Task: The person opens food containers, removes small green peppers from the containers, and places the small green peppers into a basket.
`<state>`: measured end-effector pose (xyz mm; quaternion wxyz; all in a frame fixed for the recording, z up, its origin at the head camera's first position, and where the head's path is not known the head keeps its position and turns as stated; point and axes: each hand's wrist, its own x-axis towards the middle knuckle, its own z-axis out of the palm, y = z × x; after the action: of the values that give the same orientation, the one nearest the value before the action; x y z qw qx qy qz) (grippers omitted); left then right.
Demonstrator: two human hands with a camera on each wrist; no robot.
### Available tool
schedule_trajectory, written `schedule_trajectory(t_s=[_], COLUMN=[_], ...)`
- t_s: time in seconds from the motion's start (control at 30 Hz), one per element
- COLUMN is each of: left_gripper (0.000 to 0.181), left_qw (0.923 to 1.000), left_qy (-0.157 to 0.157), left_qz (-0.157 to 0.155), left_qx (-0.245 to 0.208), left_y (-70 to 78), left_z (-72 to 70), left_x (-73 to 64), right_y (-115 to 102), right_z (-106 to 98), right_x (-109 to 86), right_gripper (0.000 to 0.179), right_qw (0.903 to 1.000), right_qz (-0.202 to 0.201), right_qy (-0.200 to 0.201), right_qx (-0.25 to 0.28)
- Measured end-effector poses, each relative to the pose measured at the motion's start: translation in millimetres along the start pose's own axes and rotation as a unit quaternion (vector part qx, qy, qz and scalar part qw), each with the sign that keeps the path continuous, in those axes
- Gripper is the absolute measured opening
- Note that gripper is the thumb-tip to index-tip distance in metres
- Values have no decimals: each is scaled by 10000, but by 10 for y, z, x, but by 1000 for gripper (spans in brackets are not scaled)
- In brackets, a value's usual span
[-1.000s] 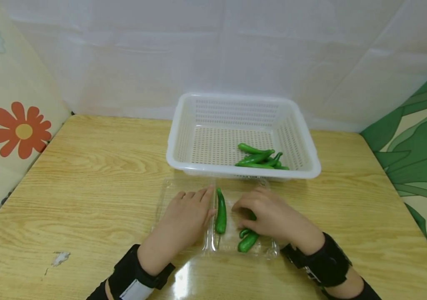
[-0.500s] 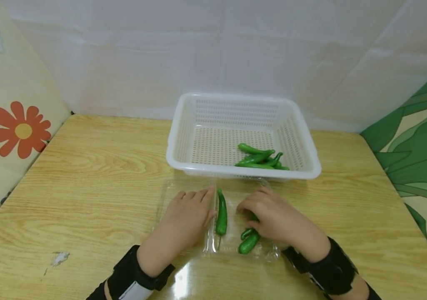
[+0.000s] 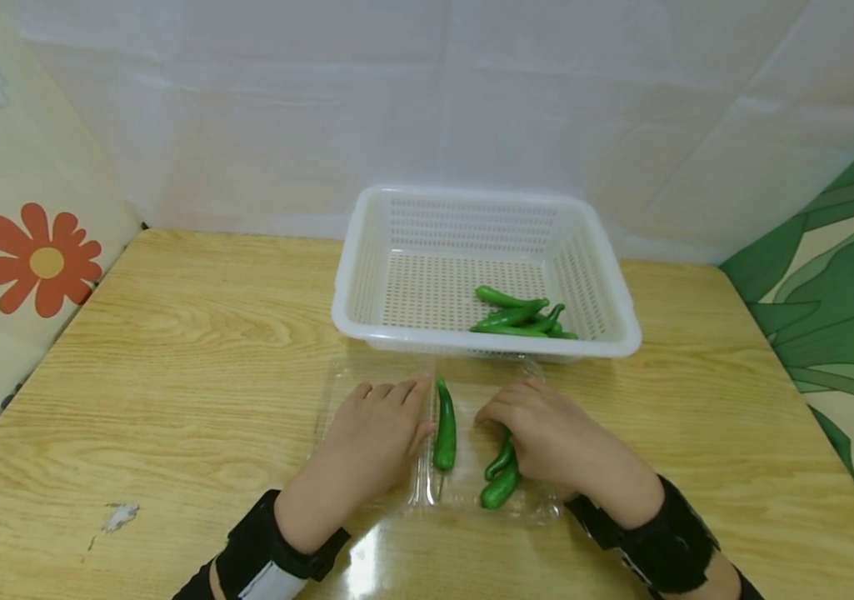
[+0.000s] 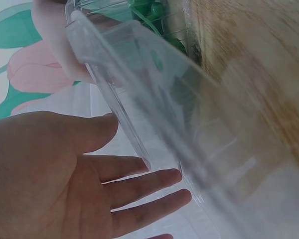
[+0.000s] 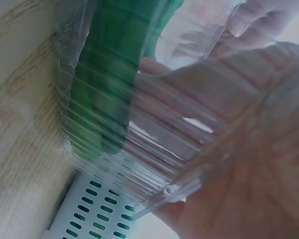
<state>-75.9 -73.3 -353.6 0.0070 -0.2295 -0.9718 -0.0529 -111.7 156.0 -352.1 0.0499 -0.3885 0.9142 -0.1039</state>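
A clear plastic clamshell box (image 3: pixel 464 492) lies unfolded on the table. My left hand (image 3: pixel 376 429) rests at its hinge side, fingers extended; in the left wrist view, thumb and fingertips touch a clear plastic edge (image 4: pixel 132 134). One green chili pepper (image 3: pixel 445 429) lies lengthwise beside the hinge. My right hand (image 3: pixel 539 429) reaches over the right wall and grips a curved green chili pepper (image 3: pixel 500 461), whose far part is hidden under the fingers. Another green chili pepper (image 3: pixel 500 487) lies under it. Through the ribbed wall, the right wrist view shows green peppers (image 5: pixel 107 84) and the fingers beside them.
Right behind the box stands a white perforated basket (image 3: pixel 412 335), several green chili peppers (image 3: pixel 512 315) heaped in its front right corner. The wooden table (image 3: pixel 194 333) meets a white sheet (image 3: pixel 262 150) at the back, with printed panels left and right.
My right hand has shifted slightly right and turned the curved pepper, so more of it shows. The pepper by the hinge and the box have slid slightly right. My left hand stays almost still.
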Motion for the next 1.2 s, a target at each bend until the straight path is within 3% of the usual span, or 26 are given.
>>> schedule_trajectory(t_s=[0.37,0.67,1.0,1.2], left_gripper=[57,57,57,58], left_qw=[9999,9998,9999,9998], left_qy=[-111,-168,-146,-183], left_qz=[-65,-60,15,34], left_qx=[-58,-37,22,21], left_y=[2,6,17,16], left_z=[13,8,-3,-4], left_x=[5,4,10,9], right_y=[0,23,-4,-6], right_z=[14,29,-21,-31], right_x=[8,11,-36,-39], right_gripper=[46,43,59,54], right_qw=[9998,9996,9994,9994], right_qz=[183,78,256,228], right_qy=[9,176,-232,-256], right_qx=[-51,-223,-83,-36])
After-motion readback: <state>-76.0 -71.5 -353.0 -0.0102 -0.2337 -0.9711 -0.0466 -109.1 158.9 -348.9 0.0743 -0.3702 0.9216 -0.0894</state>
